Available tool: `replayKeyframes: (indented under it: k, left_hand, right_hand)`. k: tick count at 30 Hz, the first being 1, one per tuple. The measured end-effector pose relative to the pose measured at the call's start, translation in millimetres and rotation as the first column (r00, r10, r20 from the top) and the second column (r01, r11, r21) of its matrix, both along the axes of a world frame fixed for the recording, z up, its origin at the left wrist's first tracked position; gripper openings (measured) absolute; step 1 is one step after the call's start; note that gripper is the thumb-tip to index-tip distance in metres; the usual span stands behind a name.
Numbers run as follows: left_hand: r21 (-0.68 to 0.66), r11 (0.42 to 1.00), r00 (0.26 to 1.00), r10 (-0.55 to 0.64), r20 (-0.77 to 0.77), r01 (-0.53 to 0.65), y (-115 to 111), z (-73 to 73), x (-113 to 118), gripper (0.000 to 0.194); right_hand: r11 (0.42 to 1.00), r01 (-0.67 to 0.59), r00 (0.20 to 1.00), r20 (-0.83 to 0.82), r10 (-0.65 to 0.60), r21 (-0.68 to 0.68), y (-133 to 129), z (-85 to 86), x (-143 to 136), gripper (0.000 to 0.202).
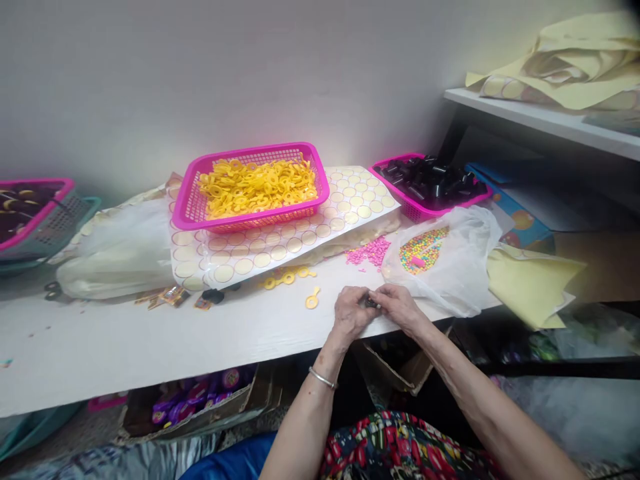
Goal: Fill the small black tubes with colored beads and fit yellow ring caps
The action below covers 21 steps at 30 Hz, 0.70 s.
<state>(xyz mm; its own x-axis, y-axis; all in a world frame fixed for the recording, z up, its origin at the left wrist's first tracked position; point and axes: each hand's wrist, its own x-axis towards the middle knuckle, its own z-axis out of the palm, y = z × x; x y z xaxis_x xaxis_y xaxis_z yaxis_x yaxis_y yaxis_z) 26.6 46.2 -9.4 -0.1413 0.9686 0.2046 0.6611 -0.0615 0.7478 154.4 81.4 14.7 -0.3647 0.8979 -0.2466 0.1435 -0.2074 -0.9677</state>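
Note:
My left hand (352, 312) and my right hand (400, 307) meet over the front edge of the table. Both are closed, with fingertips pinching a small dark piece (371, 302) between them. Most of that piece is hidden by fingers, so its exact kind cannot be made out. Just beyond my fingers lie loose pink beads (370, 252). Right of them, a clear plastic bag (463, 250) holds multicoloured beads (423, 251). A yellow plastic ring with a stem (313, 299) rests flat to the left of my left hand, and several similar ones lie behind it.
A pink basket (250, 223) of yellow ring pieces stands on sticker sheets (295, 243). Behind the bag is a pink basket (417, 212) of black cylindrical parts (437, 183). Yellow paper (530, 283) overhangs at right, below a white shelf (550, 120). Under the table is a box of purple items (200, 397).

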Motion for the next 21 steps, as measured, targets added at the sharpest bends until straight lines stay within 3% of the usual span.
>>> replayKeyframes:
  k: [5,7,10,12,15,18,21]
  left_hand:
    - [0.019,1.0,0.994,-0.005,0.112,0.003,-9,-4.6,-11,0.06]
    - [0.038,0.999,0.994,0.008,0.105,-0.012,-16,-5.9,-23,0.061]
    - [0.143,0.962,0.964,0.246,-0.098,-0.231,-28,-2.8,-44,0.046]
    - [0.16,0.906,0.854,0.424,-0.303,-0.393,-33,2.5,-57,0.033]
    - [0.074,0.9,0.759,0.403,-0.511,-0.429,-36,10.8,-72,0.022]
    - [0.058,0.935,0.789,0.327,-0.52,-0.349,-37,16.5,-79,0.027]
    - [0.033,0.941,0.912,0.336,-0.237,-0.338,-40,25.5,-75,0.028]
  right_hand:
    - [0.996,0.033,0.999,-0.003,-0.033,-0.078,-3,2.9,7,0.039]
    - [0.992,0.063,0.997,-0.035,-0.067,-0.108,-5,1.0,13,0.039]
    - [0.983,0.124,0.986,-0.099,-0.138,-0.136,-10,-4.1,20,0.039]
    - [0.977,0.156,0.976,-0.132,-0.175,-0.142,-14,-8.0,24,0.038]
    - [0.98,0.157,0.972,-0.159,-0.175,-0.121,-18,-11.6,26,0.036]
    - [0.986,0.16,0.981,-0.108,-0.164,-0.041,-23,-7.7,29,0.033]
    - [0.959,0.131,0.991,0.004,-0.136,0.25,-33,7.7,31,0.026]
